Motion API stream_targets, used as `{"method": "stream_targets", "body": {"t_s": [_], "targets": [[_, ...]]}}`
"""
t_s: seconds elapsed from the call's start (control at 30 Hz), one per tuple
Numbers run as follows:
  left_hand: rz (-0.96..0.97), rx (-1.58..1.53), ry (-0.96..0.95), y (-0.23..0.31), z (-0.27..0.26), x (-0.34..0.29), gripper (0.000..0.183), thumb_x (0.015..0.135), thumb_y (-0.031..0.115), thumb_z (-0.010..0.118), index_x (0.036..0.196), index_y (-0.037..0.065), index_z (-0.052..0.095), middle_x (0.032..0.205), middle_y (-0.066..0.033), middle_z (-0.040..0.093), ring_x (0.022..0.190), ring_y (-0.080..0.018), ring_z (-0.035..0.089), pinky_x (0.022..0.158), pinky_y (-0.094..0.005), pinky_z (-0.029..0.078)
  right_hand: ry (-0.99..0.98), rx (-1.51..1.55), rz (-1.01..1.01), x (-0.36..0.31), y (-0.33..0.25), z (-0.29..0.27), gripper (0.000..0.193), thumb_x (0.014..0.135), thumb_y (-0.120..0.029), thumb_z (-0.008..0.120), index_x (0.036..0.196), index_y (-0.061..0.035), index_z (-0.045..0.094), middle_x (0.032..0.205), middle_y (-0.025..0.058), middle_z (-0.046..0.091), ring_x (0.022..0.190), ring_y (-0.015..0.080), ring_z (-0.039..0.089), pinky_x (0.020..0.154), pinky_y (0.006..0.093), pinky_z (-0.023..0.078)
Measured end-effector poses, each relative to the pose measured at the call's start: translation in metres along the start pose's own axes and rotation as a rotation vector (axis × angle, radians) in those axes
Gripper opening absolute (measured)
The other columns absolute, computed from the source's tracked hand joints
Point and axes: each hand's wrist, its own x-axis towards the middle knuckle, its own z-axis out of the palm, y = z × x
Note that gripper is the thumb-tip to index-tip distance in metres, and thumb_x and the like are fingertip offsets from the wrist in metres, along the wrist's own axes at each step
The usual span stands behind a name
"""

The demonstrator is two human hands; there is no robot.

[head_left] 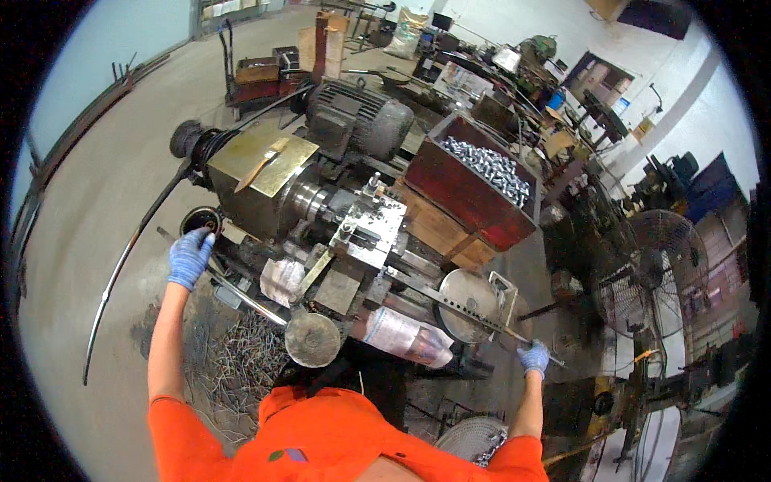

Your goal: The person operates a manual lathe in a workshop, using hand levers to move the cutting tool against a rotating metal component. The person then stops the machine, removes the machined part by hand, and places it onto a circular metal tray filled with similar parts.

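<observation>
My left hand [191,257], in a blue knit glove, is closed at the near rim of a round dark wheel-like part [199,218] at the left of a small lathe. My right hand [533,359], gloved alike, grips the end of a long metal bar with a row of holes [458,306]. That bar runs back to the lathe's metal tool block [376,231]. Left of the block is the shiny spindle [307,199], beside a headstock with a brass-coloured cover [269,153]. Whatever sits inside the spindle is too small to make out.
A red bin [466,193] of small shiny metal parts stands behind the lathe, beside a motor [365,120]. Metal shavings [245,361] lie on the floor. A round stool-like disc [313,339] is close before me; a fan [654,269] stands at right.
</observation>
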Motion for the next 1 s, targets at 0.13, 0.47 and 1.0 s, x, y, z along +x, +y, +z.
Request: {"method": "stream_targets", "body": {"t_s": [0.13, 0.47, 1.0], "targets": [[-0.11, 0.172, -0.375, 0.017, 0.033, 0.001, 0.034, 0.079, 0.042, 0.06, 0.09, 0.01, 0.066, 0.085, -0.0166, 0.064, 0.081, -0.0333, 0.062, 0.074, -0.0416, 0.049, -0.11, 0.149, 0.104, -0.064, 0.014, -0.003, 0.046, 0.068, -0.047, 0.066, 0.091, -0.0066, 0.065, 0.09, 0.0149, 0.064, 0.089, 0.0347, 0.058, 0.084, 0.0426, 0.044], [-0.248, 0.208, -0.299, 0.009, 0.035, 0.011, 0.034, 0.076, 0.041, 0.064, 0.084, 0.009, 0.068, 0.083, -0.0166, 0.065, 0.081, -0.0323, 0.062, 0.073, -0.0416, 0.049, -0.341, -0.078, 0.667, -0.266, 0.119, -0.038, 0.04, 0.065, -0.043, 0.069, 0.077, -0.0048, 0.068, 0.08, 0.0188, 0.065, 0.082, 0.0357, 0.063, 0.071, 0.0422, 0.05], [-0.257, 0.21, -0.276, 0.006, 0.033, 0.01, 0.03, 0.075, 0.039, 0.063, 0.091, 0.014, 0.069, 0.084, -0.0154, 0.065, 0.081, -0.0317, 0.062, 0.073, -0.041, 0.049, -0.478, -0.108, 0.603, -0.291, 0.121, -0.027, 0.044, 0.063, -0.04, 0.067, 0.086, -0.0018, 0.067, 0.093, 0.0227, 0.063, 0.093, 0.0344, 0.06, 0.08, 0.0401, 0.048]]}}
